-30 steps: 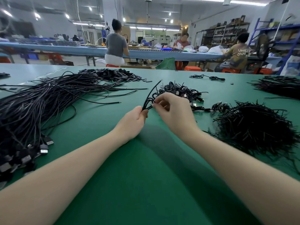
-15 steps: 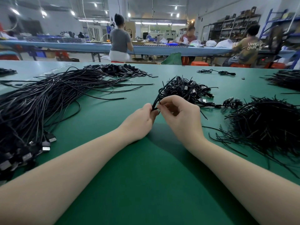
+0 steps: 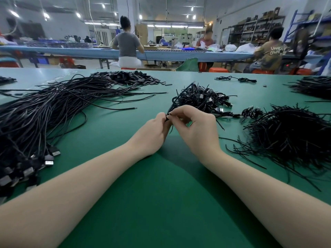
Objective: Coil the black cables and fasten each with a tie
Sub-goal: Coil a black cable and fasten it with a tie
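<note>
A long workshop under strip lights, with metal shelving at the far right and people seated on orange stools at a blue bench [image 3: 89, 51]. Nearer lies a wide table [image 3: 161, 203] covered in smooth, matte green mat.

Over its middle the two hands meet. The left hand [image 3: 152, 133] has its fingers curled together, thumb and fingertips pinching a thin black tie [image 3: 167, 117] at the point where the hands touch. The right hand [image 3: 197, 129] arches above it, thumb and forefinger pinched on the same tie, the other fingers bent and fanned loosely. From the pinch a cable [image 3: 176, 99] rises as a slim, glossy loop, up and away from the person; how much of it is coiled cannot be told, since it merges with the pile behind.

That pile [image 3: 202, 97], just beyond the hands, is a knotted heap of small coils with silvery flat plugs. To the left a thick sheaf [image 3: 44, 113] of long, straight, shiny cables sweeps across the mat, ending near the left forearm in boxy metal plugs. To the right sits a bristly mound of ties [image 3: 290, 135], short stiff strands sticking out like wire.
</note>
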Demonstrator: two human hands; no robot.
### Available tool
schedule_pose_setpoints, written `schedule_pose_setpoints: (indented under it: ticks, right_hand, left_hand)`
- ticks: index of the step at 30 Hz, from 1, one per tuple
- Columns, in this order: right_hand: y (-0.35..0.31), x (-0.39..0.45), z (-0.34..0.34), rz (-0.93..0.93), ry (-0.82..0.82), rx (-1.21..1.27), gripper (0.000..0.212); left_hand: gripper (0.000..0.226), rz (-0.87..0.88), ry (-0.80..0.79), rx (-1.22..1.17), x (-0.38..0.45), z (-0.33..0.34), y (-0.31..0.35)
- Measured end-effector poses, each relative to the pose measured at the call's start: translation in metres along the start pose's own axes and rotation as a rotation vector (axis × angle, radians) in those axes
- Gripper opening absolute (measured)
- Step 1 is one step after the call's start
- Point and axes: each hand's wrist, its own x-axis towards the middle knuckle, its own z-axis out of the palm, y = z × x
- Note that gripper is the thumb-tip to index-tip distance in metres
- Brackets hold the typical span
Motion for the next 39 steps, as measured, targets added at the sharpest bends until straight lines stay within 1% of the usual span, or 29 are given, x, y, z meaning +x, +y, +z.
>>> schedule_pose_setpoints:
  ticks: [5,8,11,14,15,16,18,19,20,21,22,23,24,26,27,29,30,31,33,35,36,38,39]
  right_hand:
    - [-0.001,0.0,-0.004,0.003,0.02,-0.075,0.004]
    - [-0.002,-0.002,-0.004,0.005,-0.001,-0.052,0.004]
    - [-0.006,-0.002,-0.002,-0.029,-0.012,-0.06,0.004]
    - [-0.009,-0.003,-0.001,-0.068,-0.023,-0.086,0.005]
    - [-0.009,-0.003,-0.003,-0.101,-0.032,-0.106,0.007]
    - [-0.009,-0.001,-0.005,-0.179,-0.045,-0.192,0.009]
    - [-0.013,0.008,-0.014,-0.438,-0.073,-0.587,0.012]
    - [-0.015,0.015,-0.019,-0.537,-0.096,-0.751,0.013]
    - [-0.019,0.023,-0.024,-0.552,-0.163,-0.809,0.013]
    - [-0.025,0.032,-0.03,-0.499,-0.248,-0.787,0.011]
    - [-0.028,0.04,-0.036,-0.409,-0.341,-0.701,0.008]
    - [-0.028,0.048,-0.042,-0.308,-0.428,-0.606,0.005]
    - [-0.027,0.055,-0.049,-0.21,-0.528,-0.522,0.003]
    - [-0.018,0.066,-0.065,0.0,-0.714,-0.292,0.006]
    - [-0.013,0.07,-0.073,0.099,-0.767,-0.176,0.009]
    - [-0.002,0.071,-0.087,0.292,-0.854,0.03,0.022]
    - [0.006,0.067,-0.09,0.397,-0.9,0.152,0.026]
    - [0.012,0.062,-0.09,0.496,-0.925,0.3,0.024]
    - [0.019,0.048,-0.078,0.656,-0.877,0.644,0.008]
    - [0.018,0.032,-0.059,0.77,-0.761,0.911,0.006]
    - [0.018,0.026,-0.049,0.796,-0.704,0.987,0.007]
    - [0.016,0.018,-0.031,0.833,-0.58,1.057,0.01]
    - [0.015,0.016,-0.025,0.855,-0.519,1.067,0.011]
  left_hand:
    - [0.03,-0.021,0.026,-0.077,0.001,0.001,0.0]
    - [0.031,0.011,0.011,0.002,0.0,0.002,-0.001]
    - [0.033,0.031,0.002,0.023,0.0,0.003,-0.004]
    - [0.029,0.025,-0.014,0.08,0.0,0.002,-0.004]
    - [0.026,0.033,-0.012,0.141,0.0,0.002,-0.005]
    - [0.023,0.044,0.001,0.25,0.0,0.003,-0.004]
    - [0.017,0.102,0.038,0.563,-0.001,0.003,0.003]
    - [0.013,0.15,0.049,0.707,-0.005,0.003,0.01]
    - [0.007,0.196,0.063,0.827,-0.006,0.002,0.014]
    - [0.005,0.253,0.114,0.9,-0.007,0.002,0.018]
    - [0.012,0.324,0.181,0.893,-0.007,0.002,0.018]
    - [0.018,0.395,0.237,0.834,-0.007,0.002,0.017]
    - [0.021,0.455,0.263,0.778,-0.007,0.001,0.017]
    - [0.023,0.605,0.265,0.799,-0.007,0.001,0.022]
    - [0.027,0.663,0.267,0.805,-0.008,0.0,0.025]
    - [0.032,0.729,0.274,0.745,-0.01,-0.002,0.034]
    - [0.033,0.735,0.285,0.699,-0.012,-0.003,0.037]
    - [0.033,0.71,0.296,0.635,-0.014,-0.002,0.04]
    - [0.029,0.561,0.289,0.41,-0.018,0.001,0.042]
    - [0.02,0.349,0.286,0.1,-0.02,0.005,0.04]
    - [0.015,0.268,0.289,-0.05,-0.019,0.008,0.039]
    - [0.006,0.161,0.272,-0.275,-0.017,0.012,0.036]
    - [0.009,0.112,0.241,-0.368,-0.015,0.013,0.034]
